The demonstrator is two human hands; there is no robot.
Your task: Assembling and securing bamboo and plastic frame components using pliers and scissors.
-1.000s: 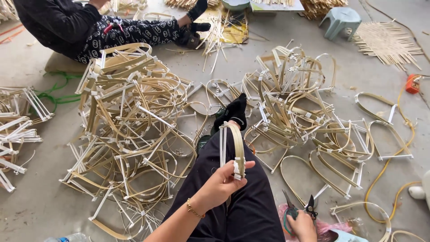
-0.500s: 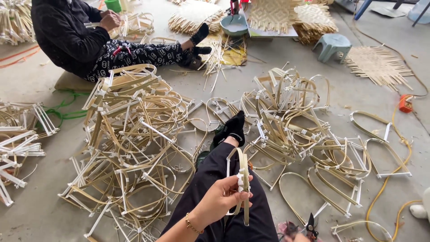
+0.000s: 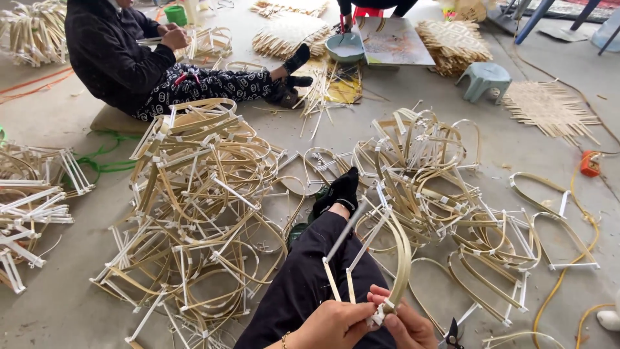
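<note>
Flat printed board (image 3: 394, 40), rectangular, pale with faded colours, lies on floor at top centre beside a round basin (image 3: 345, 46). Bent bamboo frame (image 3: 387, 258) stands over the lap, lower end pinched between both hands. Left hand (image 3: 336, 323) fingers closed on its base; right hand (image 3: 408, 326) fingertips grip the white-taped joint.
</note>
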